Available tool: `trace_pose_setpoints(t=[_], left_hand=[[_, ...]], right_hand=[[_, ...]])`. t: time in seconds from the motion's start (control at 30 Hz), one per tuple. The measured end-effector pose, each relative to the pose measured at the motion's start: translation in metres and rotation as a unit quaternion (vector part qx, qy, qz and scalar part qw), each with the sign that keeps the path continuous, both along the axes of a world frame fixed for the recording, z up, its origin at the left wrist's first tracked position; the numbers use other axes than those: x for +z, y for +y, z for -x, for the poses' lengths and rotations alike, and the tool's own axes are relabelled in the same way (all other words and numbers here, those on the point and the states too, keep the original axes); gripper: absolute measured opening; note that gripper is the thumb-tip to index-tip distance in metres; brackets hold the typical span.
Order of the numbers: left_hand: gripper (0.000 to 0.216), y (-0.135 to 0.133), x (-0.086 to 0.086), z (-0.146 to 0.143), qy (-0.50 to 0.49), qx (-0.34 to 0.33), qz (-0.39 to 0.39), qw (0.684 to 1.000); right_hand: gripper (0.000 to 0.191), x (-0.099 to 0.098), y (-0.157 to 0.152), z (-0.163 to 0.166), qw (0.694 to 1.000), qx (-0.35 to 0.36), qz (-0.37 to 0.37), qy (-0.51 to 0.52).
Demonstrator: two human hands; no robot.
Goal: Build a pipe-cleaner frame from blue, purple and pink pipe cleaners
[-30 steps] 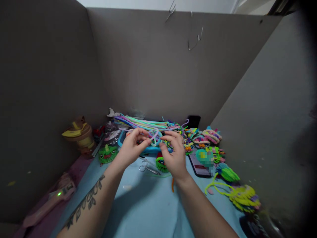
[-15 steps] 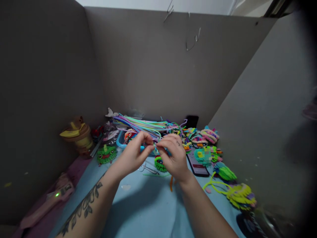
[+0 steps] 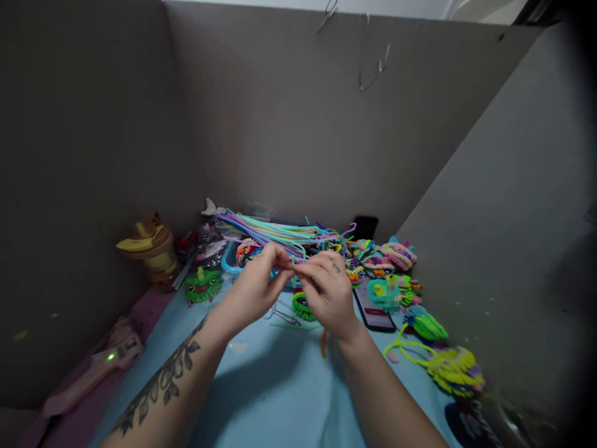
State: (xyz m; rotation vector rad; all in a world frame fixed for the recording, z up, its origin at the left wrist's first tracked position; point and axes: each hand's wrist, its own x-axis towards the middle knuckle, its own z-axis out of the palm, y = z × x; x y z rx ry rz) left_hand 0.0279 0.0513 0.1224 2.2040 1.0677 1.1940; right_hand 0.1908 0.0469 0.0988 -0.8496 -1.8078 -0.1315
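My left hand [image 3: 259,283] and my right hand [image 3: 329,289] meet fingertip to fingertip above the table, both pinched on a short pale green pipe cleaner [image 3: 293,262]. Part of it is covered by the fingers. Below my right hand, a green fuzzy piece [image 3: 303,306] with a dark and red middle lies on the blue cloth [image 3: 275,392]. Scissors [image 3: 285,316] rest to its left, and a thin green pipe cleaner [image 3: 291,325] lies in front. A short orange pipe cleaner [image 3: 323,343] sits near my right wrist.
Behind my hands, a bundle of pastel pipe cleaners [image 3: 270,230] lies across a blue basket [image 3: 228,260]. Fuzzy pipe-cleaner figures [image 3: 396,255] and a phone [image 3: 373,311] are at right. A green frog-like figure [image 3: 203,285], a brown-yellow pot [image 3: 156,252] and a pink glue gun [image 3: 100,370] are at left.
The fingertips have come closer together, and the pale green pipe cleaner shows more clearly between them. The whole view has shifted slightly.
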Motion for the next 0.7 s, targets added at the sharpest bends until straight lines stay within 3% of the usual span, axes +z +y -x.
trace_pose_setpoints(t=[0.37, 0.7], left_hand=[[0.011, -0.001, -0.001, -0.002, 0.071, 0.058, 0.014, 0.996], [0.015, 0.001, -0.012, -0.01, 0.205, 0.136, -0.131, 0.96]], right_hand=[[0.015, -0.003, -0.001, 0.004, 0.997, -0.048, 0.021, -0.054], [0.021, -0.01, 0.002, 0.009, 0.989, -0.075, 0.109, -0.061]])
